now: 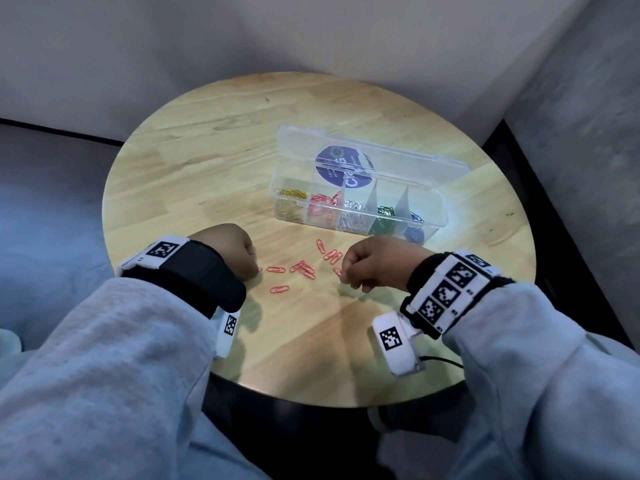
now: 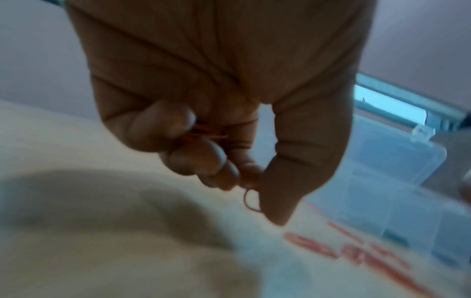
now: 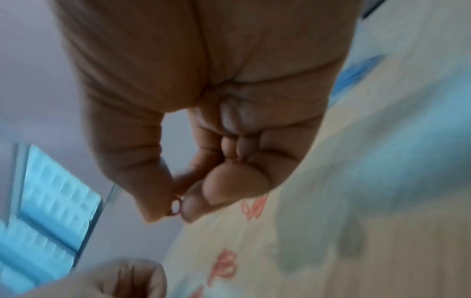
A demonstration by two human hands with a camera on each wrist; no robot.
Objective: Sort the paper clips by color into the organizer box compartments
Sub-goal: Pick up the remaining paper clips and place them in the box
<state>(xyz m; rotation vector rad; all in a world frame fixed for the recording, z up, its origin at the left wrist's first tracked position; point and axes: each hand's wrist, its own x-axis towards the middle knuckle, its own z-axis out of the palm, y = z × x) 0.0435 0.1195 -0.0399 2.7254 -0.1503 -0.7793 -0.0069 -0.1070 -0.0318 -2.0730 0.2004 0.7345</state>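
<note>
A round wooden desk (image 1: 221, 161) holds a clear organizer box (image 1: 429, 216) with its lid tipped back. The box has five little rooms in a row: yellow clips, red clips, white clips, green clips and blue clips, from left to right. Only red paper clips (image 1: 304, 266) are left on the desk, spread out between the two hands and near the front of the box. The left hand (image 1: 230, 249) is low over the desk, and its fingers (image 2: 201, 159) are curled around a small bunch of red clips, with one more clip (image 2: 251, 199) pinched at the tips. The right hand (image 1: 375, 263) is low too, and its thumb and first finger pinch one red clip (image 3: 176, 206); its other fingers are curled into the palm. It looks like the job is almost done, and this step is picking up the last red ones. Next, I think the hands need to gather the rest, go to the second room from the left and drop the clips in. The clips are thin and flat, so fingertips may slip on them.
</note>
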